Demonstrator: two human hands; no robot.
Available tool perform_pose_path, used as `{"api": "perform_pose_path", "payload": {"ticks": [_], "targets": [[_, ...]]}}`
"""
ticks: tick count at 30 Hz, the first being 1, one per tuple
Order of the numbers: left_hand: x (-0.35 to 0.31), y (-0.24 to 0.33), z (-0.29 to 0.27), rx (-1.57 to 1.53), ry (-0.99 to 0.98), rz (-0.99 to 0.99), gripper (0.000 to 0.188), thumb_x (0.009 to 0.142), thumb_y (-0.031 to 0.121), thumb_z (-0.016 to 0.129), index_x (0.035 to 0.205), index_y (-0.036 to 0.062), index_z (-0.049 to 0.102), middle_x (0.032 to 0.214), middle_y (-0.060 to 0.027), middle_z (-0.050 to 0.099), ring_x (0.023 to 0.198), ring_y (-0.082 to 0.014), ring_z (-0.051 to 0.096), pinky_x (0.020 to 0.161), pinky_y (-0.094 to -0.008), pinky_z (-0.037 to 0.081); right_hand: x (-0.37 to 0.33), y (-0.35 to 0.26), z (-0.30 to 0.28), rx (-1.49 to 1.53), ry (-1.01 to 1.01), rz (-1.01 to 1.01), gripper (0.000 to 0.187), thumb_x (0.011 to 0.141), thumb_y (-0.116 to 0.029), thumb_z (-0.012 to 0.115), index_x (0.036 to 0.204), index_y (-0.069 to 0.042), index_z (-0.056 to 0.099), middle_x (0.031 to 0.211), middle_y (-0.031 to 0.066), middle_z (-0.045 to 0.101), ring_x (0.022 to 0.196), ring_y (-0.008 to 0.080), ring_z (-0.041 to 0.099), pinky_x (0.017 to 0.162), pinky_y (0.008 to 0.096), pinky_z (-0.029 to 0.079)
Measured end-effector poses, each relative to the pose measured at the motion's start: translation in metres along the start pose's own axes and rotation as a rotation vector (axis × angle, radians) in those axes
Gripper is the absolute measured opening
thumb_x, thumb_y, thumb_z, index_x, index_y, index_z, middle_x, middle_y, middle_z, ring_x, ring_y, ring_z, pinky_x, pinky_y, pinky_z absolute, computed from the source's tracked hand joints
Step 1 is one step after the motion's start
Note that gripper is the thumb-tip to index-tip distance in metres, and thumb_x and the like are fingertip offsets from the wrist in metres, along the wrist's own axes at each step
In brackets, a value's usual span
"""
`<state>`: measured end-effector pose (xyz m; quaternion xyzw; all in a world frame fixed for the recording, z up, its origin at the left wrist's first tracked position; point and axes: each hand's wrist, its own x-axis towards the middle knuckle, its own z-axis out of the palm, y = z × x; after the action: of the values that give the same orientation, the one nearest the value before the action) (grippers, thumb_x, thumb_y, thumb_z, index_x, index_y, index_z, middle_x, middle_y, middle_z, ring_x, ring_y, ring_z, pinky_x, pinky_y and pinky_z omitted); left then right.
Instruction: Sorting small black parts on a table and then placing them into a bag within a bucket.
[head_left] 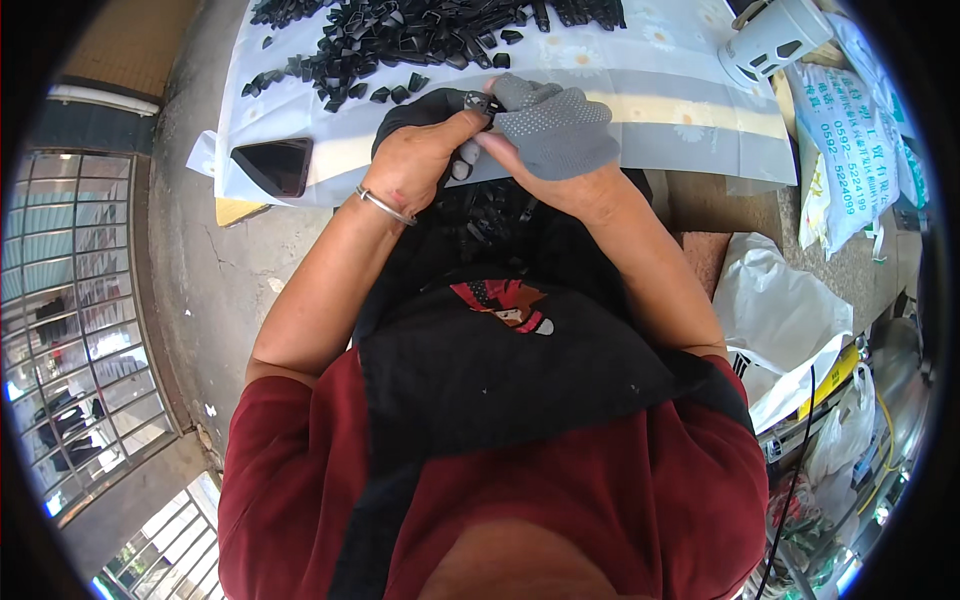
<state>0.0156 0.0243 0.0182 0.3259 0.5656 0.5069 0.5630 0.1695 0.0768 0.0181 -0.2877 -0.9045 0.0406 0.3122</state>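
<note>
My left hand [420,150], in a partly dark glove with the thumb bare and a metal bangle at the wrist, meets my right hand [555,130] at the table's near edge. My right hand wears a grey dotted glove, its fingers curled. Between the two thumbs they pinch a small black plastic piece [490,112], mostly covered by the fingers. Just beyond lies a heap of similar black plastic pieces [390,45], some scattered toward my hands. More black pieces [492,215] rest in my lap on the black apron [500,380].
A dark phone [275,165] lies at the left of the covered table [690,110]. At the far right stands a white slotted container [770,42], near a printed plastic sack [840,150]. A white bag [775,305] sits low at my right. Barred windows [80,300] line the left.
</note>
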Motion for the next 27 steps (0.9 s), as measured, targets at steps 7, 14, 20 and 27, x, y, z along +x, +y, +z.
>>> {"api": "perform_pose_path", "payload": {"ticks": [7, 14, 20, 27], "targets": [[-0.013, -0.012, -0.002, 0.242, -0.031, 0.054, 0.038, 0.086, 0.038, 0.048, 0.089, 0.0033, 0.062, 0.068, -0.0021, 0.057, 0.058, -0.0093, 0.051, 0.054, -0.0232, 0.040, -0.012, -0.005, 0.005, 0.123, 0.107, 0.017, 0.025, 0.075, -0.030, 0.062, 0.084, -0.006, 0.059, 0.074, 0.0098, 0.059, 0.068, 0.0278, 0.057, 0.061, 0.0370, 0.045], [-0.021, -0.027, -0.012, 0.334, 0.016, 0.083, 0.056, 0.087, 0.053, 0.039, 0.094, 0.0020, 0.062, 0.077, -0.0103, 0.061, 0.075, -0.0161, 0.054, 0.070, -0.0276, 0.043, -0.015, -0.017, 0.005, 0.346, 0.039, 0.042, 0.027, 0.076, -0.031, 0.062, 0.083, -0.005, 0.058, 0.074, 0.0112, 0.058, 0.069, 0.0302, 0.056, 0.062, 0.0389, 0.044], [-0.016, -0.034, -0.033, 0.420, 0.135, 0.093, 0.059, 0.087, 0.055, 0.038, 0.087, 0.0011, 0.062, 0.070, -0.0098, 0.059, 0.070, -0.0171, 0.055, 0.066, -0.0276, 0.043, -0.022, -0.020, -0.010, 0.239, -0.021, 0.051, 0.025, 0.081, -0.027, 0.057, 0.089, -0.003, 0.058, 0.076, 0.0122, 0.059, 0.072, 0.0308, 0.056, 0.064, 0.0396, 0.044], [-0.028, -0.018, -0.022, 0.404, 0.060, 0.273, 0.049, 0.090, 0.045, 0.039, 0.085, 0.0003, 0.060, 0.066, -0.0075, 0.058, 0.062, -0.0168, 0.055, 0.060, -0.0287, 0.044, -0.019, -0.026, -0.012, 0.089, 0.006, -0.061, 0.021, 0.082, -0.026, 0.053, 0.084, -0.005, 0.057, 0.071, 0.0120, 0.057, 0.070, 0.0302, 0.056, 0.062, 0.0406, 0.044]]}}
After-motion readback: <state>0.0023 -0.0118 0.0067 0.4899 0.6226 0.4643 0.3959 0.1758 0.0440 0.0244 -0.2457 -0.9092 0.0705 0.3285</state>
